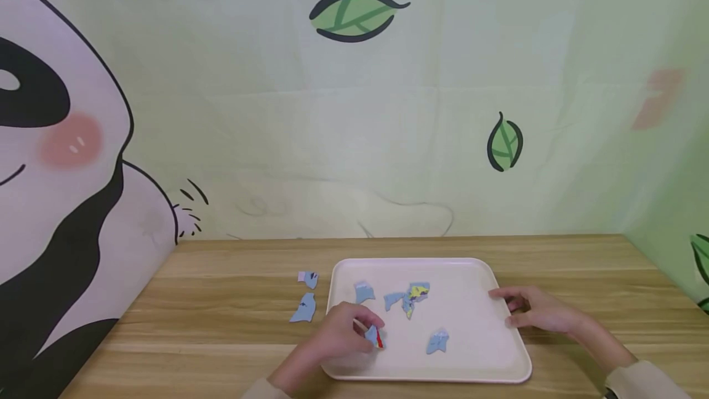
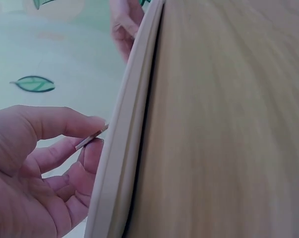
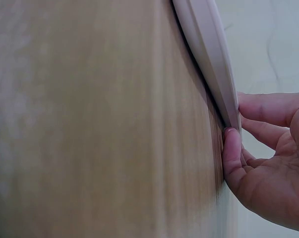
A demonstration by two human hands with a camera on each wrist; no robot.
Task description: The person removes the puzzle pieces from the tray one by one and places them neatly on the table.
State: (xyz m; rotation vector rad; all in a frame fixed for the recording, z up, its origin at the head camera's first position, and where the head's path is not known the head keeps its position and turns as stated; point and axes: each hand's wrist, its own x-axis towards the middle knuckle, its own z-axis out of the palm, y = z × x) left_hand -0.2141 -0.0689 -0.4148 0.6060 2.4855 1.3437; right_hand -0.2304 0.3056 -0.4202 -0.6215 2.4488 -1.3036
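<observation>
My left hand (image 1: 350, 328) is over the left part of the white tray (image 1: 476, 350), pinching a small blue puzzle piece (image 1: 373, 335) with a red and yellow edge. In the left wrist view the held puzzle piece (image 2: 92, 137) appears edge-on between thumb and fingertip. At the tray's right side, my right hand (image 1: 534, 308) holds the rim; its thumb (image 3: 232, 146) lies against the outer wall. Joined blue and yellow pieces (image 1: 416, 296) lie in the tray's middle. A blue piece (image 1: 364, 292) sits at its upper left, another piece (image 1: 438, 341) toward the front.
Left of the tray, two more pieces lie on the wooden table (image 1: 221, 300): a small one (image 1: 308, 279) and a larger blue one (image 1: 304, 308). Behind the table hangs a pale backdrop (image 1: 332, 140) with printed leaves and a panda.
</observation>
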